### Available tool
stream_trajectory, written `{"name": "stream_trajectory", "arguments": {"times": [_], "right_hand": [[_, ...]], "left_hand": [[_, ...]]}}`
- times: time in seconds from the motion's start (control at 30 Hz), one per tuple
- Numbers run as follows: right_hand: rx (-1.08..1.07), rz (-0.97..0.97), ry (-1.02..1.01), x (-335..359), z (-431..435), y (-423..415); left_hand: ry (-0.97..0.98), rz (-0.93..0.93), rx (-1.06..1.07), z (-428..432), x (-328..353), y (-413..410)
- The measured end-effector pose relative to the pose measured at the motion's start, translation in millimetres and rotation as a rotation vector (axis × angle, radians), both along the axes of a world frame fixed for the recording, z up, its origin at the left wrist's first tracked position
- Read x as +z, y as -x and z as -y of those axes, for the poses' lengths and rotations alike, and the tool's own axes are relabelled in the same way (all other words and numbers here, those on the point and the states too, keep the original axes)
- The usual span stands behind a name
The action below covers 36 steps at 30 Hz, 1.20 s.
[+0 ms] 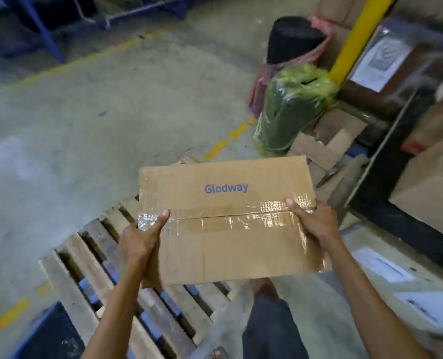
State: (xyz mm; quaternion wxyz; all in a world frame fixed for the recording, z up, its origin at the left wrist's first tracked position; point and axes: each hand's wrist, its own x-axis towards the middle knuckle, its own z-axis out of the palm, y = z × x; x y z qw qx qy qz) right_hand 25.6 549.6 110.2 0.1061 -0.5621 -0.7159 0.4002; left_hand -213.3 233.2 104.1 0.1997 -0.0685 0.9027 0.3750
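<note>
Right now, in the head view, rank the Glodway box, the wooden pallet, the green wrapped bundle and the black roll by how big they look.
1. Glodway box and wooden pallet: too close to rank; the nearer box hides part of the pallet.
2. green wrapped bundle
3. black roll

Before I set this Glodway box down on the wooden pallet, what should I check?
1. Grip: left hand and right hand each hold one end of the Glodway box, thumbs on top: ok.
2. Closure: tape seam across the top looks shut: ok.
3. Landing spot: wooden pallet slats left of the box look bare: ok.
4. Pallet area directly under the box is hidden: cannot tell.
5. Box bottom is out of sight: cannot tell.
6. Clearance: trouser leg is close beneath the box's near edge: not ok, mind it when lowering.
</note>
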Motion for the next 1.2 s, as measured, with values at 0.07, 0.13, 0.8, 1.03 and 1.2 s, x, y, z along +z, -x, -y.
{"name": "stream_trajectory", "arguments": {"times": [0.07,0.13,0.8,1.03,1.2], "right_hand": [[-0.126,0.022,-0.005,35,17,-80],[-0.235,0.006,-0.029,61,29,-150],[-0.879,-0.121,-0.317,238,200,-752],[-0.925,-0.163,-0.445,332,213,-876],[-0.935,-0.228,-0.529,387,165,-927]], "left_hand": [[-0.009,-0.013,-0.130,-18,25,-42],[-0.025,-0.026,-0.258,-38,50,-84],[-0.403,-0.144,-0.850,-104,221,-594],[-0.543,-0.196,-0.894,-124,308,-719],[-0.697,-0.218,-0.959,-177,380,-768]]}}
